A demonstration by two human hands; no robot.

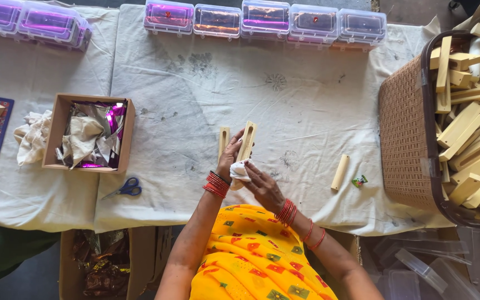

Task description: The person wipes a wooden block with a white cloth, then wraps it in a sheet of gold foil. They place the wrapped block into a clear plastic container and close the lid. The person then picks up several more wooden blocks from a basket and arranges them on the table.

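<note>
pale wooden piece stands gripped in our left hand; our right hand presses a white cloth against its base.

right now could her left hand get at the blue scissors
Probably yes: the blue scissors lie uncovered on the cloth just beside her left hand, though that hand is holding a wooden piece.

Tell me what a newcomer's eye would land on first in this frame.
Probably the person's two hands at the centre of the white cloth: the left hand holds a pale slotted wooden piece upright while the right hand presses a white rag against it. Next, the brown basket at the right edge, heaped with similar pale pieces, and the row of clear lidded boxes along the top.
</note>
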